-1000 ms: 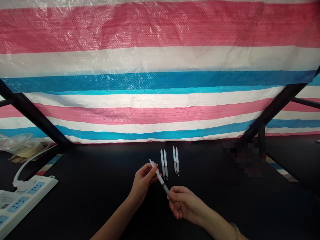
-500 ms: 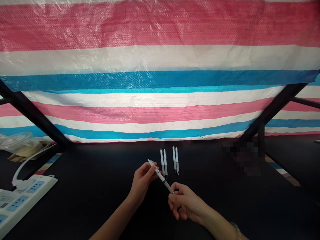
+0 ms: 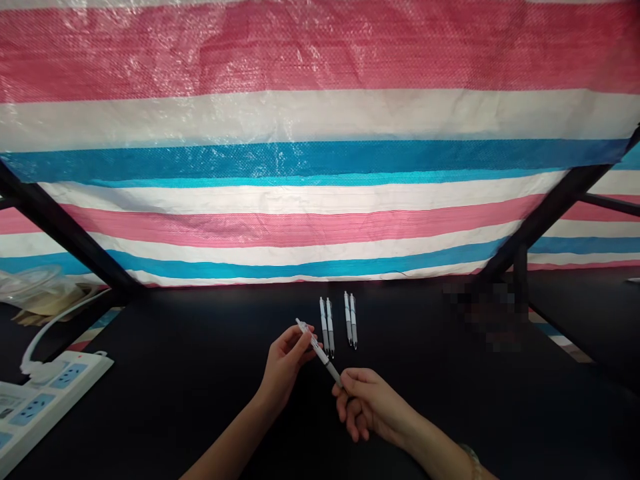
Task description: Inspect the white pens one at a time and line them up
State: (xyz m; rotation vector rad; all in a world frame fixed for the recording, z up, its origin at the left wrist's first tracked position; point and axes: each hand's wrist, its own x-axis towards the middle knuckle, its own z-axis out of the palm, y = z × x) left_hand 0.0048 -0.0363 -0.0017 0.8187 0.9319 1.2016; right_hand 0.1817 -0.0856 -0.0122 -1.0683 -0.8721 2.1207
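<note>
A white pen with a grey grip (image 3: 321, 353) slants between my two hands above the dark table. My left hand (image 3: 287, 363) pinches its upper white end between thumb and fingers. On the lower grey end, the thumb and forefinger of my right hand (image 3: 369, 403) are closed, covering the tip; its other fingers curl loosely. Beyond my hands lie two pairs of similar pens: the left pair (image 3: 327, 325) close to my left fingertips, the right pair (image 3: 351, 320) a little farther right. All point their tips toward me.
A white power strip (image 3: 60, 400) with a plugged-in cable lies at the left. Behind it are a clear plastic container (image 3: 37, 283) and brown material. Black slanted bars (image 3: 75, 240) frame both sides, and a striped sheet (image 3: 300, 227) hangs behind the black table (image 3: 200, 347).
My right hand's thumb and forefinger have shifted slightly up and left along the grey grip. My left hand and the pens on the table look unmoved.
</note>
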